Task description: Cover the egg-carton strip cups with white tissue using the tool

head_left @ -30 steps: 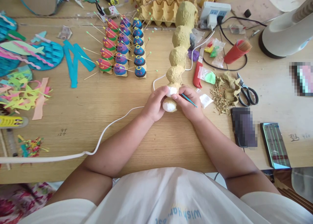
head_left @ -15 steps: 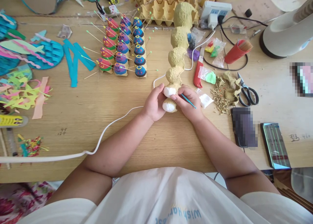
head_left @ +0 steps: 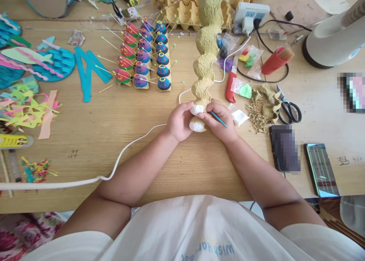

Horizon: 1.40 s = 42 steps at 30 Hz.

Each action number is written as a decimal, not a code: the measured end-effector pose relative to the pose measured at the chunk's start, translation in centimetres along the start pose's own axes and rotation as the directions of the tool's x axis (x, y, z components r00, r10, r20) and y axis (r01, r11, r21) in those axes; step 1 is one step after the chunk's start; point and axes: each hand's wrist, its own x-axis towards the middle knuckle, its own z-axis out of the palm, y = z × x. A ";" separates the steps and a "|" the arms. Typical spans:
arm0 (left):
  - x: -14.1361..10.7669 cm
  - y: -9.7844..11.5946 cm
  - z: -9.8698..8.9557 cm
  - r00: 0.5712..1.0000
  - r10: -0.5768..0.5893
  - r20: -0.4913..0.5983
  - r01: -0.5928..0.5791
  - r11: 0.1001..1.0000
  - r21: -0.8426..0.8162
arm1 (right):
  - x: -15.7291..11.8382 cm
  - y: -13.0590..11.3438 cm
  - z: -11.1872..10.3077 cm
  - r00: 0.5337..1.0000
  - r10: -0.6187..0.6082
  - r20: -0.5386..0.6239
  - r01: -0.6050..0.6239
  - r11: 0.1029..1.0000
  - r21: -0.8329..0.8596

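Lying at the left of the surface (head_left: 171, 177) are blue woven pieces (head_left: 54, 65) with pink wavy strips on them, and nearer the person, a loose pile of paper scraps (head_left: 25, 110) in yellow, green and pink. Flat blue strips (head_left: 85, 74) come next, then three rows of painted cups (head_left: 141, 55), red, purple and blue, with thin green-tipped sticks poking out.

The left hand (head_left: 180, 122) holds the left side of the egg-carton strip (head_left: 203, 67) near its close end, its thumb at the upper white lump (head_left: 196, 109). The strip is in both hands, at the middle of the view, its bumpy length reaching away from the person toward the egg trays (head_left: 185, 15). A second white lump (head_left: 196, 126) sits on the nearest bump. The right hand (head_left: 221, 120) grips the strip's right side, thumb by the upper lump, and also holds a thin blue tool (head_left: 219, 119) that slants out over its fingers.

Further right are a small white packet (head_left: 240, 117), a red-handled knife (head_left: 230, 86), torn carton bits (head_left: 268, 101), black-handled scissors (head_left: 289, 110) just beside them, a red cup (head_left: 274, 62) of sticks and a lit phone (head_left: 321, 169).
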 end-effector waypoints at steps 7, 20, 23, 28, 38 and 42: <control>-0.2 -0.5 0.7 0.997 0.073 0.002 -0.073 0.997 0.027 | 0.0 0.0 -0.1 0.995 -0.075 0.066 0.075 0.997 -0.006; -0.2 -0.5 0.7 0.996 0.082 0.041 -0.083 0.997 0.003 | -0.1 -0.5 -0.1 1.000 -0.019 -0.002 0.019 0.996 0.090; -0.3 -0.6 0.8 0.995 0.091 0.033 -0.092 0.995 0.035 | -0.2 -0.4 -0.1 1.000 -0.015 -0.001 0.015 0.996 0.087; -0.1 -1.1 0.6 0.993 0.117 -0.034 -0.114 0.991 0.069 | -0.2 -0.3 -0.2 0.999 -0.024 0.024 0.021 0.995 0.102; 0.6 -1.8 -0.2 0.989 0.149 0.002 -0.149 0.985 0.085 | -0.6 -0.3 0.4 0.959 0.278 0.060 -0.281 0.890 0.359; 0.8 -1.6 -0.2 0.986 0.159 0.051 -0.162 0.984 0.069 | -0.4 0.2 0.8 0.944 0.331 -0.010 -0.291 0.842 0.454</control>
